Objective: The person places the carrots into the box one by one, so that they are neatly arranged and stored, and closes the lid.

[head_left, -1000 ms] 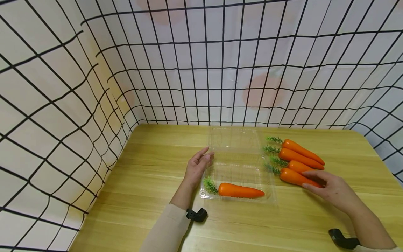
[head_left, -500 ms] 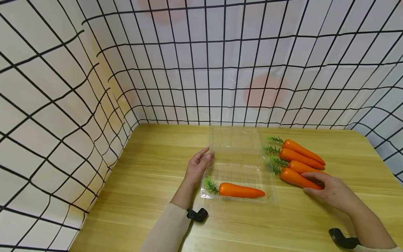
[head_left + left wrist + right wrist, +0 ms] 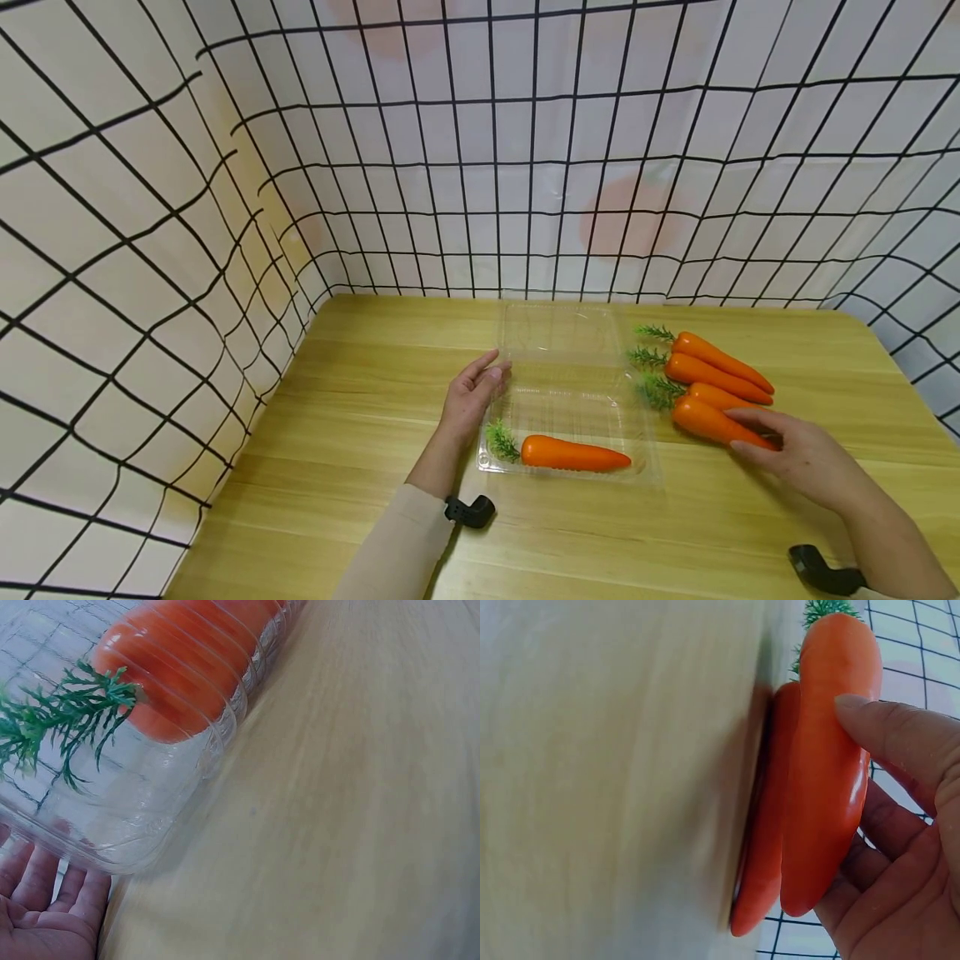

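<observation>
My right hand (image 3: 806, 458) pinches an orange carrot (image 3: 712, 419) with a green top between thumb and fingers. In the right wrist view, this carrot (image 3: 829, 772) overlaps another carrot (image 3: 769, 825) beside it. My left hand (image 3: 467, 400) is at the left side of an open, clear plastic clamshell box (image 3: 558, 408). In the left wrist view, the fingers of the left hand (image 3: 56, 907) reach to the box's rim with the palm showing. One carrot (image 3: 573, 453) lies along the near side inside the box, its leafy top pointing left.
Several carrots lie right of the box, including an orange one at the back (image 3: 723, 362) and another (image 3: 716, 379) in front of it. The box's lid (image 3: 562, 327) lies folded back. A wooden table (image 3: 360, 400) is bordered by white walls with a black grid (image 3: 510, 192).
My right hand has taken hold of the nearest carrot and shifted it slightly right and up, its leafy top moving with it. The left hand and the box have stayed in place.
</observation>
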`<action>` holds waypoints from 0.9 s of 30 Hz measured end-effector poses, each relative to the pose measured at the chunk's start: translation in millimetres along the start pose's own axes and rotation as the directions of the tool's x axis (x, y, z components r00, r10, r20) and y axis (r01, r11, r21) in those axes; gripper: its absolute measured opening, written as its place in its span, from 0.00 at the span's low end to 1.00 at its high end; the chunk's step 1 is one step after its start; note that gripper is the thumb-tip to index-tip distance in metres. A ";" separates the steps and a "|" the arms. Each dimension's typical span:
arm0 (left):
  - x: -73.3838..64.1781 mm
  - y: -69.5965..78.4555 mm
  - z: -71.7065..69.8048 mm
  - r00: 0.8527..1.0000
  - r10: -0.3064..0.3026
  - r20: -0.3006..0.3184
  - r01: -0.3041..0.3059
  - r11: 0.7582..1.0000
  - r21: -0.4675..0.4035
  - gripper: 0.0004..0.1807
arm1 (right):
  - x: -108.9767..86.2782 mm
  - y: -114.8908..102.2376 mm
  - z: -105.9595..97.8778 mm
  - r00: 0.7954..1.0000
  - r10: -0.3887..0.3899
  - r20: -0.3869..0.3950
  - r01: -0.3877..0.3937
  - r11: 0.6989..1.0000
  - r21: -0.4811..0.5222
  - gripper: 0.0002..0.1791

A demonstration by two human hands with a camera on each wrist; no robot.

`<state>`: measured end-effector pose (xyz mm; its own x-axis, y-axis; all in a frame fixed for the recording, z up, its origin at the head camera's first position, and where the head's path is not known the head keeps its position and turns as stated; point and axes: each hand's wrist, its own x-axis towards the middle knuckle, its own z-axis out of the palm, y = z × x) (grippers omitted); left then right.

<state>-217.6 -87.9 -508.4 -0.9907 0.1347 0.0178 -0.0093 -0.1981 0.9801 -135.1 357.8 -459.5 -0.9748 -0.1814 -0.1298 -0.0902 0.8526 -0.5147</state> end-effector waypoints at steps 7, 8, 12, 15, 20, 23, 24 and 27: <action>-1.3 0.9 0.8 1.000 -0.001 -0.009 0.001 1.000 0.002 0.27 | -4.7 -1.7 -10.2 0.999 0.042 -0.018 -0.043 0.999 -0.020 0.35; -1.4 1.1 0.9 1.000 -0.002 -0.010 0.002 1.000 0.002 0.27 | -5.5 -2.0 -11.7 0.999 0.048 -0.025 -0.048 0.999 -0.021 0.35; -1.5 1.4 0.8 1.000 -0.006 -0.009 0.006 1.000 -0.010 0.27 | -7.7 -3.4 -16.8 0.996 0.057 -0.074 -0.058 0.998 -0.008 0.33; -1.7 1.9 0.8 1.000 -0.007 -0.011 0.007 1.000 -0.012 0.26 | -7.5 -4.6 -18.4 0.993 0.053 -0.110 -0.053 0.999 0.005 0.32; -2.0 3.0 1.4 1.000 0.002 -0.012 -0.002 1.000 0.001 0.27 | -6.5 -6.7 -18.9 0.986 0.037 -0.163 -0.039 0.999 -0.004 0.31; -1.9 2.3 1.3 1.000 0.006 -0.008 -0.006 1.000 -0.001 0.27 | -6.3 -8.0 -19.1 0.981 0.034 -0.192 -0.037 0.999 -0.013 0.31; -1.6 1.6 1.2 1.000 0.004 -0.006 -0.004 1.000 -0.007 0.27 | -6.2 -8.5 -19.2 0.979 0.034 -0.201 -0.038 0.999 -0.015 0.30; -1.1 0.7 0.9 1.000 0.002 -0.002 -0.002 1.000 -0.011 0.28 | -5.8 -10.5 -20.6 0.974 0.043 -0.221 -0.048 0.999 -0.013 0.31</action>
<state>-216.5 -87.4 -507.6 -0.9910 0.1322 0.0190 -0.0092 -0.2089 0.9779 -132.8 359.9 -435.9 -0.9988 -0.0316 0.0381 -0.0464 0.8667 -0.4966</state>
